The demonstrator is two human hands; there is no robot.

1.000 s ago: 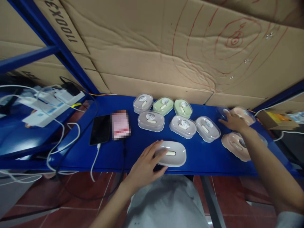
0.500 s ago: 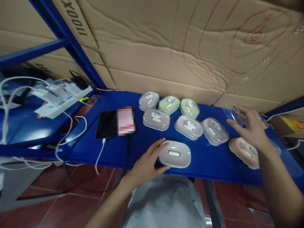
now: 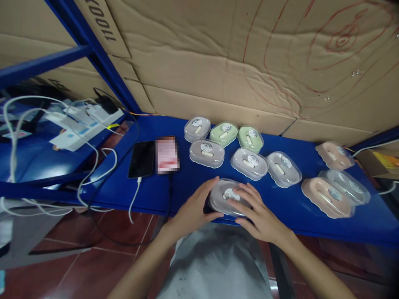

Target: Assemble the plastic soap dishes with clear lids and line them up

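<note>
In front of me, near the table's front edge, is a grey oval soap dish (image 3: pixel 220 201) with a clear lid on it and a round sticker on top. My left hand (image 3: pixel 193 208) grips its left end, thumb at the front and fingers behind. On the right side, my right hand (image 3: pixel 260 215) lies over the lid with its fingers across the top, covering part of the sticker. Whether the lid sits fully down cannot be seen. Just behind stand a lidded grey soap dish (image 3: pixel 249 163) and another one (image 3: pixel 283 169).
Farther back are more lidded soap dishes, among them a green one (image 3: pixel 223 133). Pink dishes (image 3: pixel 327 198) and a clear lid (image 3: pixel 350 187) lie at the right. A black phone (image 3: pixel 141 160) with a white cable and a power strip (image 3: pixel 84 131) are leftward. Cardboard (image 3: pixel 193 62) stands behind.
My right hand has come from the right side to the dish in front of me, bringing a clear lid that is now on it. My left hand still grips the dish.
</note>
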